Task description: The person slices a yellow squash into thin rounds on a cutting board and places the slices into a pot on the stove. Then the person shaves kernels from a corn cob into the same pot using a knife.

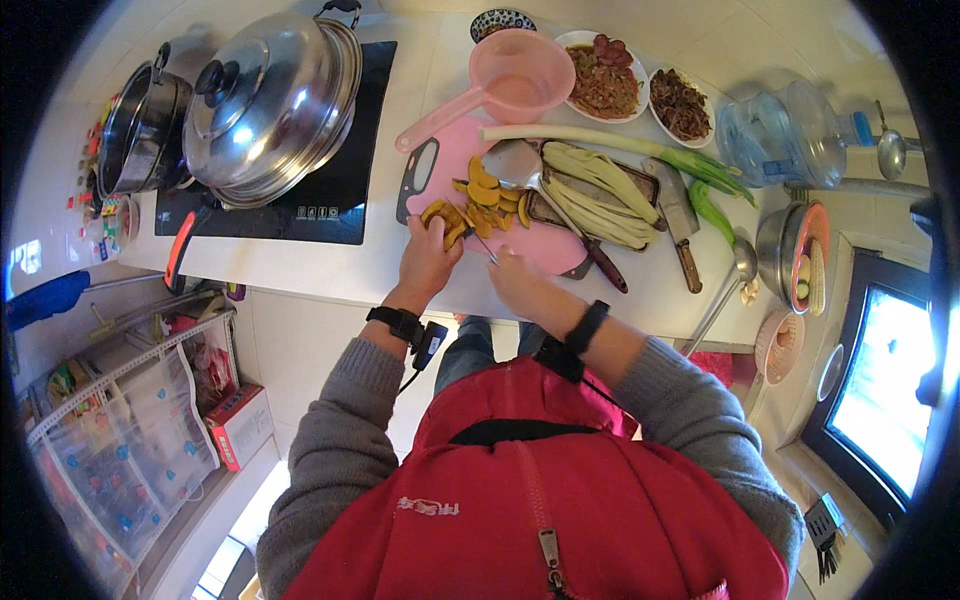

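On a pink cutting board, my left hand holds a piece of orange pumpkin at the board's near left part. My right hand is closed on a slim metal utensil, whose tip meets the pumpkin; its kind is hard to make out. Cut pumpkin slices lie just beyond, partly under the blade of a metal spatula. Right of them, peeled eggplant strips rest on a dark-rimmed tray. A long green onion lies across behind the tray, and a cleaver lies at its right.
A large lidded steel pot stands on the black induction cooktop at left. Behind the board are a pink plastic ladle and two plates of food. At right are a water jug, a long ladle and stacked bowls.
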The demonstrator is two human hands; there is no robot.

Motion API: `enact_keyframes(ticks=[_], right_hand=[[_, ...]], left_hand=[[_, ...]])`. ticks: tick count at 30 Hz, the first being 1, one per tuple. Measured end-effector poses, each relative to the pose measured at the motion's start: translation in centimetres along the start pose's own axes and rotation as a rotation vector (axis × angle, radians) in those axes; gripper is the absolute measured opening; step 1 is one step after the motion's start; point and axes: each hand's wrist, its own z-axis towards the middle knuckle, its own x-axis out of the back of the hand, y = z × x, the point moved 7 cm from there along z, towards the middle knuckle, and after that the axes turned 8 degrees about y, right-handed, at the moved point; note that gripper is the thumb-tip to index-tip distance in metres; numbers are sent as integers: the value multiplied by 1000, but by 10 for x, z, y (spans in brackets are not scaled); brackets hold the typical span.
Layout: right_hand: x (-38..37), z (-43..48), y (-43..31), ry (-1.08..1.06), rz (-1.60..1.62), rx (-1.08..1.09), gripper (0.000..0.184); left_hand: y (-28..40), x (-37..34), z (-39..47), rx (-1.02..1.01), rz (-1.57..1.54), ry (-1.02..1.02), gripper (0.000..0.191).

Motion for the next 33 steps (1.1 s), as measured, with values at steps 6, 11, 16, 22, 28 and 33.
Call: enact_keyframes(ticks=[6,11,16,22,28,33], right_hand=[[-18,15,4,-1,47,-125,34],[-36,34,11,104,20,-89,37],[-29,34,22,161,-46,-97,38],[-5,20,33,-84,297,-203,39],[5,3,-4,87,-36,105,35],[-2,7,-6,87,89,15,32]], left_hand=[[-5,-2,-3,-58,-2,-25,39],[-31,-15,3,-17,-56,-35,39],[-80,-12,17,124,-416,-176,41],[-89,-9,5,300,-668,-212,36],[-89,-12,10,235,-587,-184,37],[-87,-13,9,171,-605,-113,40]])
